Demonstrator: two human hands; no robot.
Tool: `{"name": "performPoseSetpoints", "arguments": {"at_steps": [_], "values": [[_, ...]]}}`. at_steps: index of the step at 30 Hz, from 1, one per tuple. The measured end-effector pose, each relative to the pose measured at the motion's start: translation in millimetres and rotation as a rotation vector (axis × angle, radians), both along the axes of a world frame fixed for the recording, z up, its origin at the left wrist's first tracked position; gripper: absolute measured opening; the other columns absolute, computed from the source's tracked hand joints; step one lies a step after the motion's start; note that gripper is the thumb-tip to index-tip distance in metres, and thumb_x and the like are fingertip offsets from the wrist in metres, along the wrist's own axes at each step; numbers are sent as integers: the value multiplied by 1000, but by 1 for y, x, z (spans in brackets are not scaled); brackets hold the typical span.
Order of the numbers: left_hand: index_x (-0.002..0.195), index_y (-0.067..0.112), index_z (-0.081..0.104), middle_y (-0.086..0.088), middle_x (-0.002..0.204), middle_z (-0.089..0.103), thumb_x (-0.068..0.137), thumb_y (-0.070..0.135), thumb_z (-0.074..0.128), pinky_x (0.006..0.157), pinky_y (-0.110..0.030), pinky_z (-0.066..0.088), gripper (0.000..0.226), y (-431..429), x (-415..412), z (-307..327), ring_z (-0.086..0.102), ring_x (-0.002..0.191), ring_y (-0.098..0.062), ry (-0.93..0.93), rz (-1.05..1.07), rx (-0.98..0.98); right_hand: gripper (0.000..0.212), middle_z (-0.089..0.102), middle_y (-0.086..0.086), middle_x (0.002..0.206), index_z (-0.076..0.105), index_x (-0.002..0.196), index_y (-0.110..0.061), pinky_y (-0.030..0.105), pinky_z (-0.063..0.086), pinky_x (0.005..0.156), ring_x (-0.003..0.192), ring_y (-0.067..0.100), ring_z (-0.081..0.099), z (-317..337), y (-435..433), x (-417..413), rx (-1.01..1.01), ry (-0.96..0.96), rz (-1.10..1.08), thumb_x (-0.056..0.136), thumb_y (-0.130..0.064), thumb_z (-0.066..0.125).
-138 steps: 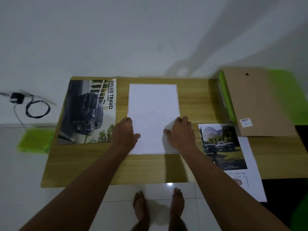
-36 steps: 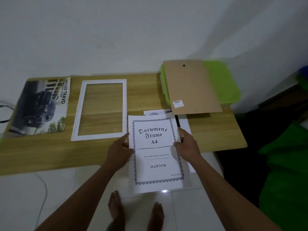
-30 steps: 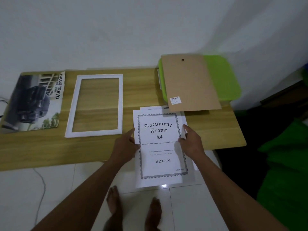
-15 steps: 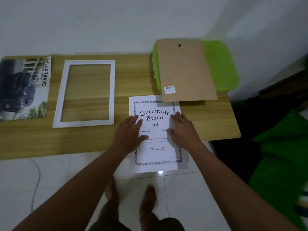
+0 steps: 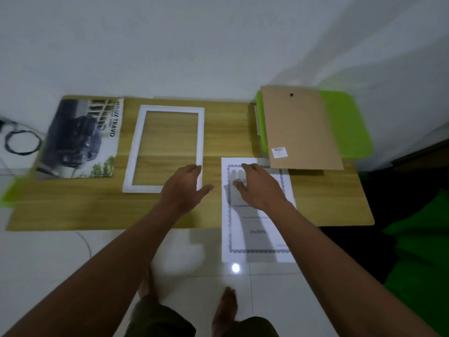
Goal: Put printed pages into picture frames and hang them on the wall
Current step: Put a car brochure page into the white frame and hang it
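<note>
A white picture frame [image 5: 132, 152] lies flat and empty on the wooden table [image 5: 73, 207]. My left hand [image 5: 184, 188] hovers open over its lower right corner, holding nothing. To the right, a bordered "Document Frame A4" sheet [image 5: 257, 229] lies on the table with its lower half hanging over the front edge. My right hand [image 5: 258, 187] is open above its upper part, fingers spread; touch cannot be told. A brown backing board [image 5: 301, 127] rests on a green lidded box [image 5: 347, 127] at the back right. A truck poster [image 5: 80, 139] lies at the left.
A white wall stands right behind the table. A black coiled cable [image 5: 21, 142] lies on the floor at the far left. Green cloth [image 5: 418, 251] and a dark area sit to the right of the table. My bare feet are on white floor tiles below.
The document sheet was laid on the table at the right. Both hands came off it; my left hand moved left to the frame's lower right corner, my right hand lifted over the sheet's top.
</note>
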State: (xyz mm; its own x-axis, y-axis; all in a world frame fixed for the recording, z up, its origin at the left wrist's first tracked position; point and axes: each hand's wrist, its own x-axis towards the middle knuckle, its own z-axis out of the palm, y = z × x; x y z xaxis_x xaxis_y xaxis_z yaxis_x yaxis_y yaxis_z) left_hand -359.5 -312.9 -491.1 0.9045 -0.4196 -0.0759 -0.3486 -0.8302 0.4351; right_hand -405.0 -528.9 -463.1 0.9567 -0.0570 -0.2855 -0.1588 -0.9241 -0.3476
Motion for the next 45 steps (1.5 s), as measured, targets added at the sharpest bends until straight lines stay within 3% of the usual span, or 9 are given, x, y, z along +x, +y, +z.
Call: {"name": "performPoseSetpoints", "arguments": {"at_steps": [5,11,13,16,21,25,30,40,45], "values": [[132,3,55,-15,135,56,87,51,63,102,-39,42,66,82,44,18,51,126,-30,-5,88,-18,49,53,11,130,48,135,-7,40,49,91,122,30,52,16,81,52,-5,2,35,98,-39,51],[132,4,56,-15,133,58,86,51,65,101,-38,41,66,202,100,30,53,124,-30,25,174,-43,49,54,8,135,49,136,-11,39,48,95,126,28,51,24,196,120,19,5,40,98,-42,52],[122,4,62,-15,122,64,85,50,66,95,-38,44,60,239,120,26,58,115,-31,43,186,-57,49,54,8,135,49,135,-11,40,48,97,126,27,51,20,232,142,42,-2,24,98,-43,52],[85,12,64,-7,78,65,80,38,74,67,-31,50,29,286,144,15,66,80,-28,16,178,-79,50,53,10,137,48,137,-10,40,46,99,129,28,48,10,286,172,65,21,20,99,-42,51],[94,20,67,-1,89,69,74,51,70,68,-35,55,37,347,180,-16,66,81,-20,87,285,-106,42,55,12,125,52,127,-8,38,47,92,117,30,55,-14,353,207,106,84,-23,96,-36,56],[109,5,57,-13,106,63,70,38,80,76,-44,55,57,365,191,-31,60,95,-35,109,383,-16,51,48,16,129,42,138,-7,41,48,95,119,35,53,-31,380,224,124,140,-115,93,-23,59],[122,11,51,-7,116,58,65,36,83,83,-43,53,69,366,196,-39,56,103,-31,155,479,-59,43,52,18,125,43,131,-3,41,40,100,117,35,48,-43,400,223,22,70,-152,92,-14,58],[104,20,56,3,95,58,68,13,76,65,-22,35,42,372,201,-29,55,89,-20,145,564,-181,51,51,14,127,42,136,-10,42,46,95,118,34,48,-52,416,229,179,-32,-419,91,-17,64],[106,15,70,0,84,69,77,6,72,74,-32,49,30,386,207,-31,63,79,-18,142,652,-292,55,48,14,131,42,139,-10,42,43,97,121,33,46,-55,403,229,218,-34,-412,90,-19,66]]}}
